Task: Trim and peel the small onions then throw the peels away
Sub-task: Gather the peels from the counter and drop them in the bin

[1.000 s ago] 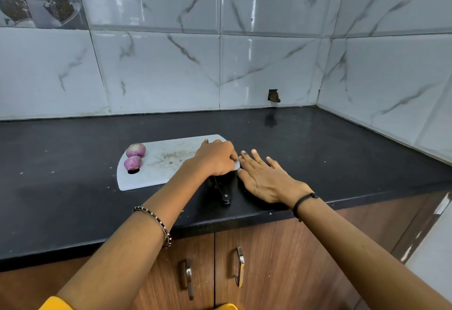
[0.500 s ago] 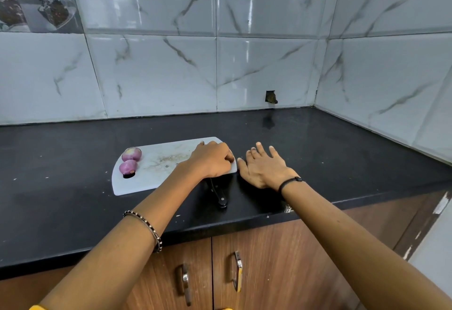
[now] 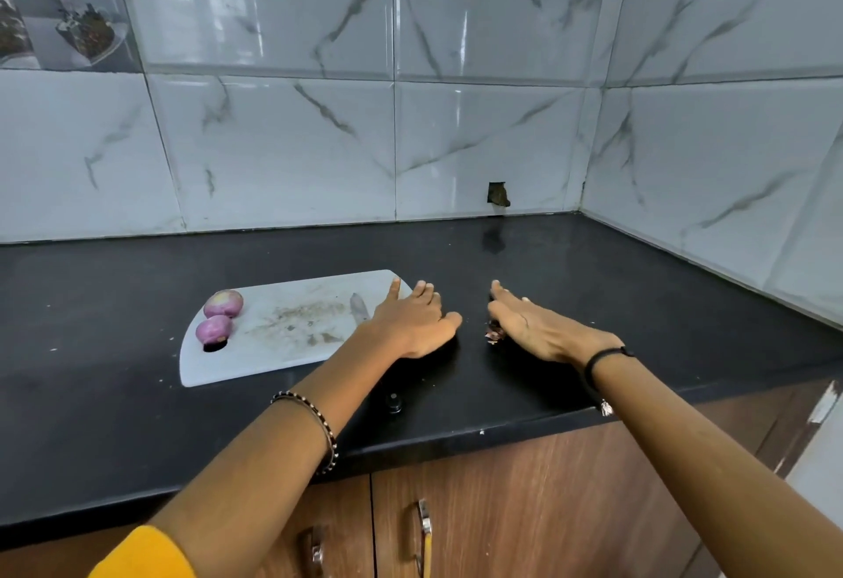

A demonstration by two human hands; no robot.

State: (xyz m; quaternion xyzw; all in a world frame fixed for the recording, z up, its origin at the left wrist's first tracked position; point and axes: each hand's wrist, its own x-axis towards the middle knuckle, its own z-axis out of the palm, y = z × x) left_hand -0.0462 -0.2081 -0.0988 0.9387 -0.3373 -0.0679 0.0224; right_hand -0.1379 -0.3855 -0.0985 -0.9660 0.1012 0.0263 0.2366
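Two peeled onions (image 3: 218, 316) sit at the cutting board's (image 3: 255, 358) left edge. The left hand (image 3: 413, 324) and right hand (image 3: 531, 326) are flat and empty, gathering peels (image 3: 494, 335) on the counter (image 3: 638, 304). Next, probably scoop them up.

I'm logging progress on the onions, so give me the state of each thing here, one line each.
Far onion: peeled, on the cutting board.
Near onion: peeled, touching the far one.
Knife: lying flat, blade on the board, unheld.
Peels: loose on the counter, against the right hand.
Left hand: open, palm down.
Right hand: open, on edge.
Cabinet doors: closed.
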